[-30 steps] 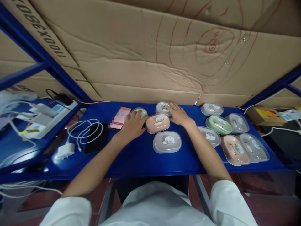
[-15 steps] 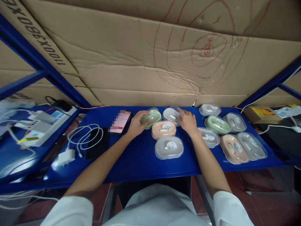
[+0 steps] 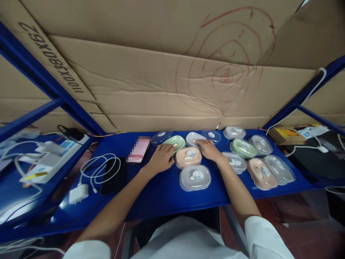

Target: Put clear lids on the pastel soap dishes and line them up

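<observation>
A light green oval box [image 3: 180, 141] lies uncovered, with my left hand [image 3: 161, 157] resting on its near left side. That hand's fingers are stretched out toward the small white piece in the middle. On the right, my right hand [image 3: 210, 149] reaches onto an uncovered grey oval box [image 3: 192, 138], fingertips at its small white piece. A clear lid [image 3: 159, 139] with a round sticker lies behind the green box. Another clear lid [image 3: 211, 136] is right of the grey box. Nearer me are a covered peach box [image 3: 185, 162] and a covered grey box [image 3: 192, 184].
Several more covered boxes, including a green box [image 3: 243, 148] and a peach box [image 3: 261, 176], stand on the right. Left are a phone [image 3: 139, 150], a black flat object [image 3: 111, 181], a white charger [image 3: 78, 193] and a power strip [image 3: 51, 163]. A cardboard wall [image 3: 151, 93] rises behind.
Both clear lids have come off the green and grey boxes and lie outward of them. My hands have moved back onto the uncovered boxes. The camera view has shifted slightly.
</observation>
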`<state>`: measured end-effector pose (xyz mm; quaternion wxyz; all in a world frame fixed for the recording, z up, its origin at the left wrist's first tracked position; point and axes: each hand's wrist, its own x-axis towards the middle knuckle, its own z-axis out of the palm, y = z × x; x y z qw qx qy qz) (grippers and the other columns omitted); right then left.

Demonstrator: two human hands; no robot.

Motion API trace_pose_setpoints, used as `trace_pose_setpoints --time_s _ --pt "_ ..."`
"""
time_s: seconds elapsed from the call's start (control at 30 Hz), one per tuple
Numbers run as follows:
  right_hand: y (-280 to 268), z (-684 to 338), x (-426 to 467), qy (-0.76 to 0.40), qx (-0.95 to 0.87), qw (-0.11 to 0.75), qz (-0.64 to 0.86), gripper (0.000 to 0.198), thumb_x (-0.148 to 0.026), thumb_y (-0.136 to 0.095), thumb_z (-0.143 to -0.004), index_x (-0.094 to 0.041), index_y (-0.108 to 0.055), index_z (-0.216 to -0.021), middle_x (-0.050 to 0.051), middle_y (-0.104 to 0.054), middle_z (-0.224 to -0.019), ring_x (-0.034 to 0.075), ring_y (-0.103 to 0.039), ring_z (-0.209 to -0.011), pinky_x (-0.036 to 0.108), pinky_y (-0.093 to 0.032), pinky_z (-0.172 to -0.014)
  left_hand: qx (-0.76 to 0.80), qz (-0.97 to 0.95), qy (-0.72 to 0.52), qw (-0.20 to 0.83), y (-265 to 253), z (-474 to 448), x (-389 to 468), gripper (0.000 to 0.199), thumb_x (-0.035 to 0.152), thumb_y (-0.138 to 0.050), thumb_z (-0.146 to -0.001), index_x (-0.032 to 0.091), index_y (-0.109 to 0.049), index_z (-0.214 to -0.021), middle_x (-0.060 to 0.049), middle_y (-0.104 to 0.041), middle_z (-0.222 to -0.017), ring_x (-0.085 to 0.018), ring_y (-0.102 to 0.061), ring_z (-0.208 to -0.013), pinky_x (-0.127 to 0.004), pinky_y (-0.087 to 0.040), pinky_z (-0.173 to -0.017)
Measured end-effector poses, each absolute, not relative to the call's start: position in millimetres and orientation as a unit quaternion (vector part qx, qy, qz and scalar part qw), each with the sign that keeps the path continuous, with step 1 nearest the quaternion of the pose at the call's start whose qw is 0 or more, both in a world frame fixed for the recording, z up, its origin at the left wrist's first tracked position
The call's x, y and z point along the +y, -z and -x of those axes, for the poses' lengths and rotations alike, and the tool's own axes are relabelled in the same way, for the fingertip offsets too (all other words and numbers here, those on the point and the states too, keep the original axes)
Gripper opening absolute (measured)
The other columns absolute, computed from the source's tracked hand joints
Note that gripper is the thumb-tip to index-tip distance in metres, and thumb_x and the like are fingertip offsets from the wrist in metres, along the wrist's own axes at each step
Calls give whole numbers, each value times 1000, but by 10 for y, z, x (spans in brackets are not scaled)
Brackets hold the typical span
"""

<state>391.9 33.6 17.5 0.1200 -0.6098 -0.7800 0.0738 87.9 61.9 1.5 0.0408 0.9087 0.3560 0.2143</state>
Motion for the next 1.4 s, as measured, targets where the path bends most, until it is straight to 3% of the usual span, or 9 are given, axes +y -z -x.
trace_pose_setpoints --time_s 0.17,0.37,0.57,0.7,0.8,0.87,1.1,1.23,1.4 --pt "-120 -3937 347 -77 -778 132 609 45 -28 -45 -112 -22 -61 -154 12 -66 -156 27 -61 -147 52 -42 -123 383 -895 -217 71 58 -867 723 33 24 -54 -105 22 -69 -135 -12 -76 -138 -31 -69 -129 -52 -49 -111" --pt "-62 -3934 319 -71 -775 143 612 44 -28 -45 -113 -22 -62 -153 16 -69 -152 32 -62 -143 56 -38 -122 418 -872 -226 117 132 -840 788 33 29 -46 -113 22 -65 -140 -11 -75 -141 -28 -65 -134 -51 -41 -119" --pt "-245 -3833 207 38 -705 283 649 42 -23 -42 -112 -20 -63 -149 15 -72 -145 32 -65 -136 52 -48 -113 421 -858 -292 35 161 -935 728 27 25 -54 -112 24 -73 -132 -14 -69 -147 -29 -62 -137 -49 -43 -114" --pt "-530 -3647 19 -59 -803 320 500 34 -15 -59 -106 -26 -69 -136 7 -78 -132 25 -70 -127 44 -51 -111 486 -801 -340 -79 106 -906 683 10 23 -66 -107 21 -76 -105 -12 -78 -109 -26 -71 -99 -38 -48 -84" --pt "-637 -3470 -82 -151 -871 248 396 30 -11 -61 -105 -25 -71 -130 4 -80 -126 21 -73 -121 42 -52 -109 478 -812 -332 -37 44 -879 661 13 17 -63 -106 20 -69 -96 -2 -74 -81 -20 -67 -73 -33 -44 -71" --pt "-607 -3383 -104 -151 -882 201 398 27 -15 -61 -107 -24 -71 -130 6 -79 -131 23 -72 -125 46 -49 -116 466 -820 -333 0 8 -876 636 11 16 -61 -107 20 -68 -100 -1 -76 -81 -18 -67 -69 -32 -45 -69" --pt "-390 -3401 1 -90 -869 154 462 44 -36 -69 -106 -24 -64 -149 12 -61 -161 32 -51 -155 53 -42 -125 265 -882 -389 33 -137 -901 539 10 21 -58 -109 18 -64 -117 -6 -78 -96 -20 -73 -85 -33 -53 -77" --pt "-376 -3461 71 -32 -864 178 470 39 -30 -64 -109 -21 -65 -147 12 -70 -150 28 -61 -145 46 -45 -119 218 -912 -347 0 -121 -929 515 15 31 -63 -109 17 -67 -113 -6 -79 -99 -20 -73 -86 -34 -54 -79" --pt "-265 -3549 154 4 -799 275 535 33 -23 -59 -111 -24 -68 -142 11 -74 -143 25 -71 -130 41 -51 -108 211 -940 -267 -2 -10 -940 511 32 41 -65 -110 16 -69 -130 -12 -79 -125 -25 -74 -115 -40 -55 -97"
